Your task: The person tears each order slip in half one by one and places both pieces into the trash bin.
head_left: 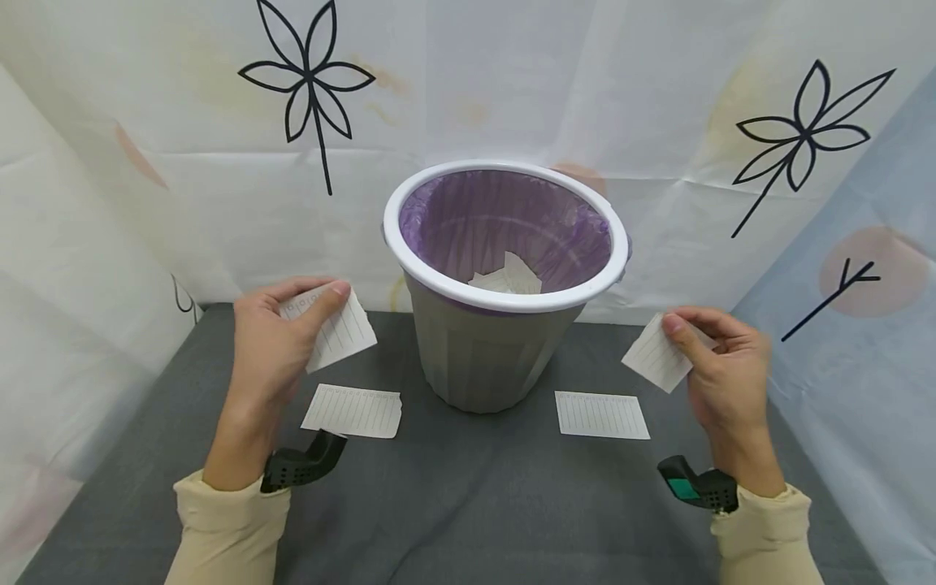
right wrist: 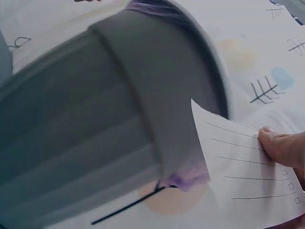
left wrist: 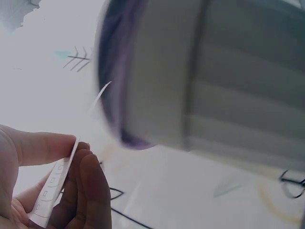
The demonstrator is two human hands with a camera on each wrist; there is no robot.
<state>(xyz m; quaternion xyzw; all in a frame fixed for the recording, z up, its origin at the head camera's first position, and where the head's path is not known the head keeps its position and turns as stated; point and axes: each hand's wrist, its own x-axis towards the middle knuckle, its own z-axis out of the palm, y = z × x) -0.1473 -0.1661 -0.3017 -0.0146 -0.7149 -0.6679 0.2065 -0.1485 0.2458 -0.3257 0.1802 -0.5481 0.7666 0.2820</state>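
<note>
My left hand (head_left: 281, 333) pinches a lined slip of paper (head_left: 342, 331) between thumb and fingers, raised to the left of a grey trash bin (head_left: 483, 349). In the left wrist view that slip shows nearly edge-on, with small printed boxes. On the other side, my right hand (head_left: 720, 361) pinches another lined paper slip (head_left: 658, 356); its rows and checkboxes show in the right wrist view. The bin has a white rim (head_left: 504, 302) and a purple liner (head_left: 504, 211). Inside lie several pale paper pieces (head_left: 509, 276).
Two lined slips lie on the dark grey table (head_left: 468, 504): a left slip (head_left: 353, 411) with a ragged right edge, and a right slip (head_left: 601, 415). White cloth (head_left: 497, 81) with leaf drawings hangs behind. Each wrist wears a black camera strap.
</note>
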